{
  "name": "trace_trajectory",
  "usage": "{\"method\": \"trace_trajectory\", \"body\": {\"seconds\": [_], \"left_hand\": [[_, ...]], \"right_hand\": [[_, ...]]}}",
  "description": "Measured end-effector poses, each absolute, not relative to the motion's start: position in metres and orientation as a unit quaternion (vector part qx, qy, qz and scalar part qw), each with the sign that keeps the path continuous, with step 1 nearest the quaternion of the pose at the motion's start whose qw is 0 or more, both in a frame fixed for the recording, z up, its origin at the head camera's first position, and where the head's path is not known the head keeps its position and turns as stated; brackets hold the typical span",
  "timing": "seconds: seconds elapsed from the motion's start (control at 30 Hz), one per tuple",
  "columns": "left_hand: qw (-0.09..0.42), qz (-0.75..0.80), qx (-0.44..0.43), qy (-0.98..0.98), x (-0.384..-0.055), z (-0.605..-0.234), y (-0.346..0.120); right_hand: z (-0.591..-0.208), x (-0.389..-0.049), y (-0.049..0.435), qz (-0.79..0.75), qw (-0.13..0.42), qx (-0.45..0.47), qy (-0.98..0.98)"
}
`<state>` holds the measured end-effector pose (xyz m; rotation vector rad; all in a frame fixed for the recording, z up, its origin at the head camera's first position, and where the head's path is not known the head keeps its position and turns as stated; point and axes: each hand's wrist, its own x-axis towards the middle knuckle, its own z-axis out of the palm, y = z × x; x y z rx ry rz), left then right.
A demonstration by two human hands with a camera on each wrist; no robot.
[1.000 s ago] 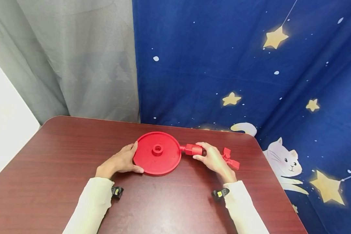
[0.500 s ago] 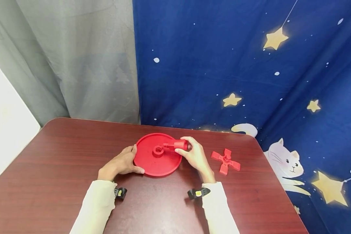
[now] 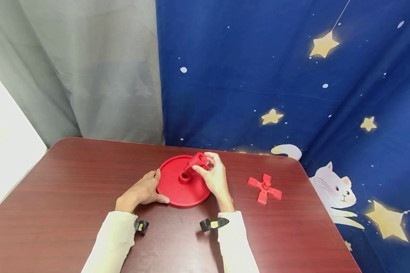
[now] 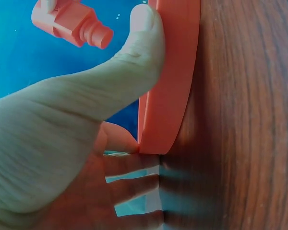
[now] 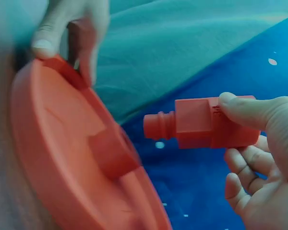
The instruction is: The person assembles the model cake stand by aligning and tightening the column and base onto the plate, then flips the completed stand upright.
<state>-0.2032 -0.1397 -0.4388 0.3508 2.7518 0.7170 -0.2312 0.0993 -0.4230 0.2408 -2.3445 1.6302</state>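
In the head view, a red disc [image 3: 172, 180] lies on the brown desk [image 3: 177, 235], a round collar [image 3: 185, 178] standing at its middle. The left hand [image 3: 141, 189] holds the disc's left edge, thumb at the near side and fingers further back. The right hand [image 3: 214, 176] pinches a red plug [image 3: 197, 161] that leans over the collar, its hollow end turned up. To the right, well apart, a red cross-shaped piece [image 3: 264, 189] lies on the desk. Grey curtain [image 3: 106, 76] and blue curtain [image 3: 242, 76] hang behind.

In the left wrist view, the left thumb bends against the disc's rim; one finger touches its lower end, and the others stretch beside it towards the desk. The plug shows at upper left, its narrow ridged end pointing down and right.

In the right wrist view, the plug sits between the right thumb and fingers, its ridged end facing the collar with a gap between. A marking on its side is too small to read. The left hand grips the disc's far edge.
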Motion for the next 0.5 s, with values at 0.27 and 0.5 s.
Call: {"method": "trace_trajectory", "body": {"seconds": [0.27, 0.5], "left_hand": [[0.145, 0.252, 0.114, 0.950, -0.205, -0.441, -0.136], [0.149, 0.250, 0.114, 0.950, -0.205, -0.439, -0.139]], "right_hand": [[-0.431, -0.234, 0.096, 0.574, 0.129, 0.112, -0.801], [-0.430, -0.235, 0.087, 0.570, 0.120, 0.140, -0.801]]}}
